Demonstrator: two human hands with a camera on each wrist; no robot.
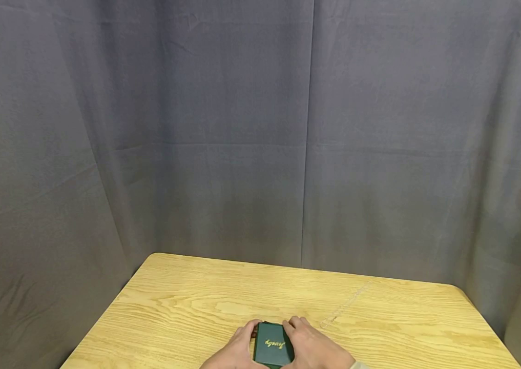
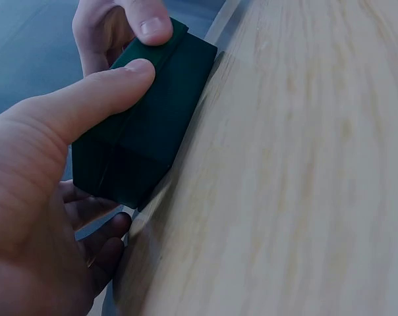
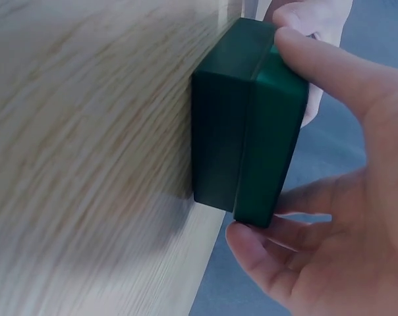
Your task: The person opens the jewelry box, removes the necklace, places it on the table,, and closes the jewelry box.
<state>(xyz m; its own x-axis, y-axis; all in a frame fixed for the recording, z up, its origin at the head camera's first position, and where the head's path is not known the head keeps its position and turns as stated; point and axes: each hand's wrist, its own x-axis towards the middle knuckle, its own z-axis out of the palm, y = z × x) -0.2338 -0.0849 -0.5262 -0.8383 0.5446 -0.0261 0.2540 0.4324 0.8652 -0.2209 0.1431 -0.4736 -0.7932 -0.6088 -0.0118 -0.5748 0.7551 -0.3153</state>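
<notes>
A small dark green jewelry box (image 1: 270, 344) with gold script on its lid sits at the near side of the wooden table. The left hand (image 1: 236, 349) grips its left side, while the right hand (image 1: 313, 346) holds the right side. In the left wrist view, the left thumb and the other hand's thumb press along the near edge of the box (image 2: 143, 118). From the right wrist, the lid seam of the box (image 3: 245, 131) looks closed, with fingers curled round its far edge. Its underside is against or very near the tabletop; the contents are hidden.
A thin, pale, see-through strand (image 1: 345, 306) lies slanting across the table right of the hands; its exact kind cannot be told. The light wooden table (image 1: 186, 307) has rounded back corners. Grey curtains (image 1: 232, 128) hang behind it and at both sides.
</notes>
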